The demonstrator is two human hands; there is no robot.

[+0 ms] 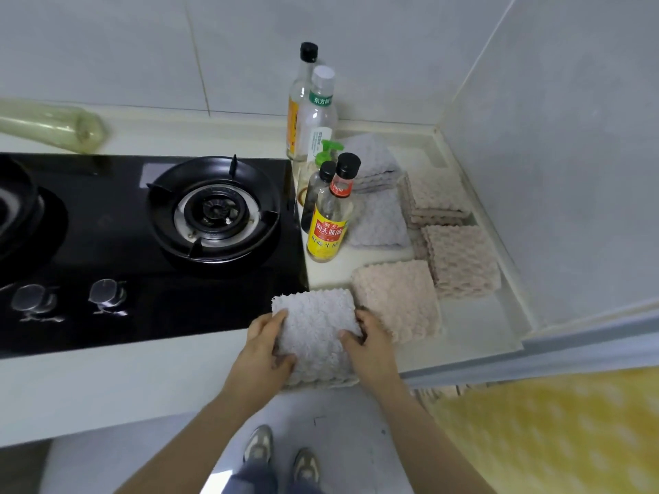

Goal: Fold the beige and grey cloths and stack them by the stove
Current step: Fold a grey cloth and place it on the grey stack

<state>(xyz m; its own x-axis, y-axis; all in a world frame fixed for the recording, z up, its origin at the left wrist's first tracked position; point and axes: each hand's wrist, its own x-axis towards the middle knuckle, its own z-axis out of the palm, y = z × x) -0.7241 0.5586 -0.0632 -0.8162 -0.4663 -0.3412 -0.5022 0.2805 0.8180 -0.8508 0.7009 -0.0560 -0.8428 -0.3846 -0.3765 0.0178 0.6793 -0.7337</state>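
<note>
Both hands, left [265, 345] and right [369, 345], pinch the folded grey cloth [315, 336] by its sides; at 2 o'clock lies a beige cloth [397, 297]. A loose pinch could let the fold open.

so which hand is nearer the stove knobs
Left. The left hand grips the grey cloth on the side toward the knobs; the right hand grips its far side.
</note>
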